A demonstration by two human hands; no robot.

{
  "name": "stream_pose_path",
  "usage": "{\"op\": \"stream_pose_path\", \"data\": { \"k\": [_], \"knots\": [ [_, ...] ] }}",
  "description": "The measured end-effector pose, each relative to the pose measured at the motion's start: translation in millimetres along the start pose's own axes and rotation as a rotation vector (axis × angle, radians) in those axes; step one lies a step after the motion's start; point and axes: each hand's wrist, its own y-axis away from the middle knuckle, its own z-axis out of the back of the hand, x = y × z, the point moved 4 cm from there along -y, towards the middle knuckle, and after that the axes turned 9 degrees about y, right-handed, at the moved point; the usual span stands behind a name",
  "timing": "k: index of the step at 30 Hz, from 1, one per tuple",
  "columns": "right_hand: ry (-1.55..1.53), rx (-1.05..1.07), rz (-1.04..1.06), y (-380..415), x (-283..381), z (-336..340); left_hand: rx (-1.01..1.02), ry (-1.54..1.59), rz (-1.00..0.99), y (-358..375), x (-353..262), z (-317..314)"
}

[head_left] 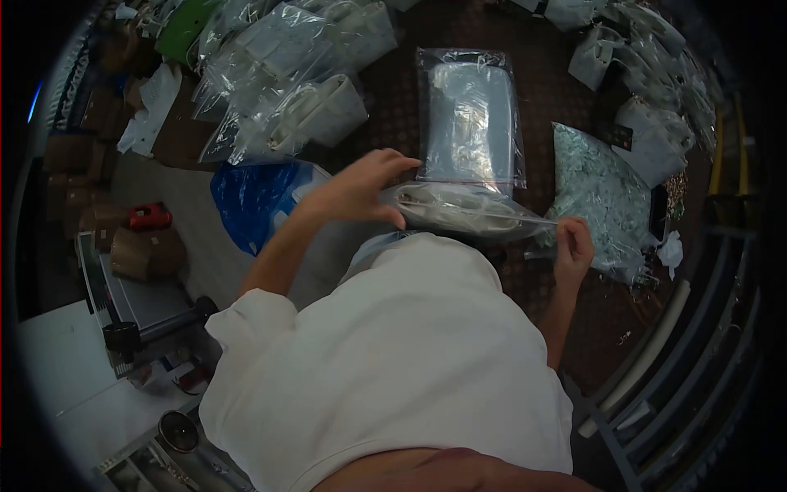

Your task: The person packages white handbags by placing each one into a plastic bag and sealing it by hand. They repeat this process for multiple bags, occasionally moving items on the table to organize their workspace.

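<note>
In front of my body is a clear plastic bag with a pale handbag inside it. My right hand pinches the right end of the plastic's edge, which is pulled out straight. At the other end, my left hand has its thumb and fingers spread apart beside the handbag; it grips nothing that I can see. Just beyond lies a flat, shiny stack of clear plastic packaging, pale blue-grey underneath. To the right, near my right hand, rests a clear sack of pale green shredded filler.
Several plastic-wrapped pale handbags are heaped at the far left, with more wrapped bags at the far right. A blue plastic bag sits left of my left arm. Brown packages and a red object stand farther left.
</note>
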Motion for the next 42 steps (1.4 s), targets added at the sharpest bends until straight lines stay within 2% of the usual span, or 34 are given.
{"op": "stream_pose_path", "data": {
  "k": [2, 4, 8, 10, 12, 14, 16, 18, 20, 22, 24, 25, 27, 28, 30, 32, 34, 36, 38, 42],
  "knots": [
    [-0.018, -0.001, -0.015, -3.8, 0.8, -6.1, 0.057, -0.177, -0.092, -18.7, -0.1, -41.7],
    [0.020, -0.032, 0.000, -9.2, 5.1, -10.1, 0.264, -0.169, -0.042, -30.5, 16.2, -88.5],
    [0.029, -0.138, -0.082, -9.4, -4.4, 2.5, 0.144, -0.191, -0.104, -54.1, 25.6, -60.2],
    [-0.100, -0.270, -0.372, 1.7, -28.3, 16.0, -0.052, 0.361, 0.451, -60.8, 31.0, -6.4],
    [-0.116, -0.286, -0.426, 12.6, -50.0, 26.2, -0.260, 0.493, 0.336, -72.1, 61.6, 44.6],
    [-0.131, -0.301, -0.486, 18.0, -63.4, 25.0, -0.439, 0.683, 0.490, -78.8, 63.5, 103.0],
    [-0.128, -0.262, -0.574, 22.8, -72.2, 18.9, -0.529, 0.978, 0.399, -92.6, 116.4, 154.1],
    [-0.141, -0.222, -0.569, 21.8, -79.0, 5.2, -0.705, 1.092, 0.332, -109.0, 150.0, 203.6],
    [-0.124, -0.126, -0.545, 19.2, -77.4, -14.9, -0.815, 1.149, 0.031, -123.4, 190.0, 246.8],
    [-0.010, -0.022, -0.489, 12.1, -87.1, -38.7, -1.046, 1.212, 0.093, -150.7, 302.8, 315.6],
    [0.144, 0.069, -0.391, 1.1, -90.8, -59.8, -1.291, 1.250, 0.235, -158.4, 297.7, 324.9],
    [0.213, 0.095, -0.330, -7.4, -84.4, -71.1, -1.266, 1.261, 0.248, -167.8, 278.1, 320.3],
    [0.302, 0.124, -0.220, -17.8, -89.4, -90.5, -1.260, 0.894, 0.470, -171.3, 228.1, 295.3],
    [0.307, 0.174, -0.233, -20.4, -95.4, -101.3, -1.236, 0.900, 0.483, -176.6, 211.1, 267.6],
    [0.312, 0.228, -0.271, -24.8, -93.8, -119.8, -1.324, -0.169, 0.165, -181.2, 144.2, 211.0],
    [0.755, 0.081, 0.015, -34.9, -68.4, -128.5, -0.921, 0.183, -0.132, -188.4, 109.9, 131.0],
    [0.759, 0.029, 0.001, -37.6, -74.9, -138.2, -0.620, 0.011, -0.146, -178.0, 101.3, 62.8],
    [0.766, -0.032, -0.009, -36.7, -90.0, -138.2, -0.456, 0.224, -0.048, -160.4, 109.3, 8.3],
    [0.574, 0.104, -0.070, -33.4, -112.3, -135.7, -0.402, 0.352, 0.100, -141.3, 120.1, -24.5],
    [0.421, 0.193, -0.063, -32.4, -119.6, -111.8, -0.382, 0.390, 0.166, -108.3, 124.3, -42.6]
  ]
}}
